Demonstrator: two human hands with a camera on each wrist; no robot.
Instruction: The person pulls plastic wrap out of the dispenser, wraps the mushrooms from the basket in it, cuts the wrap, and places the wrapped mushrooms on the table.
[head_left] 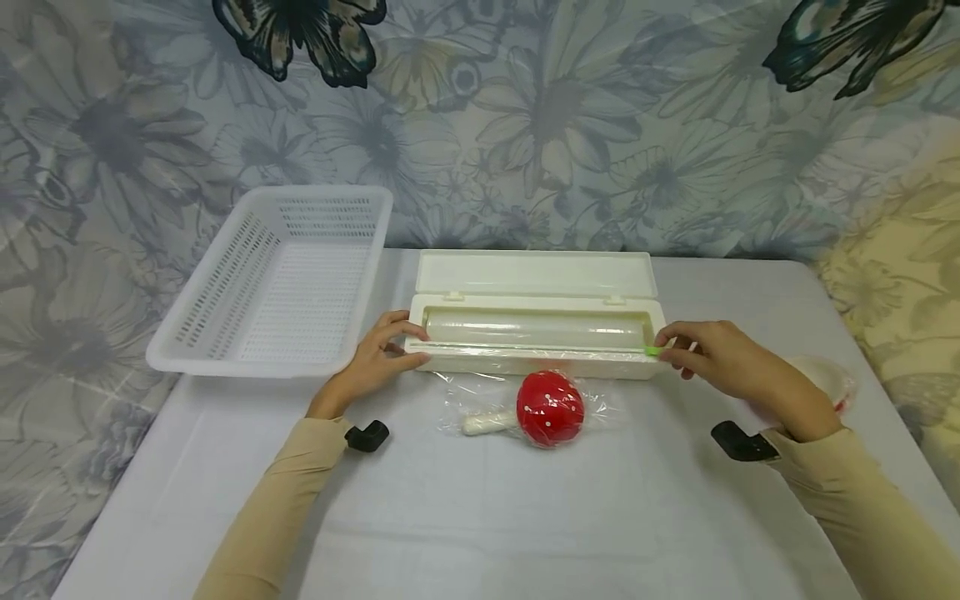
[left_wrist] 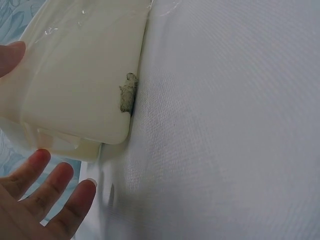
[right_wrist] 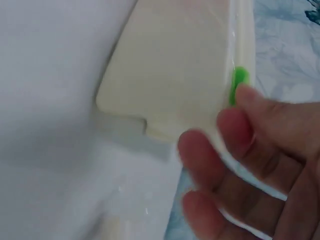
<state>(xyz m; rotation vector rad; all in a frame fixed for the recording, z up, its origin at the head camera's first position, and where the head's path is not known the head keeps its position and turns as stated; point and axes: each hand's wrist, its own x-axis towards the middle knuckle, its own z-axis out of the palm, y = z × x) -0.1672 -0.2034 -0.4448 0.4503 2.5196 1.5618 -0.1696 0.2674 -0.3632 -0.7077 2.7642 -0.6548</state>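
A white cling film dispenser with its lid raised lies across the table, a film roll inside. My left hand holds its left end, thumb at the front; in the left wrist view three fingers spread beside that end. At the right end, my right hand pinches a small green slider on the cutter rail. Clear film hangs from the front edge over a red, white-dotted mushroom-shaped object with a pale stem, lying on its side.
A white perforated basket stands at the back left, near my left hand. Behind my right forearm lies a partly hidden pale roundish item with some red. Flowered cloth hangs behind the white-covered table.
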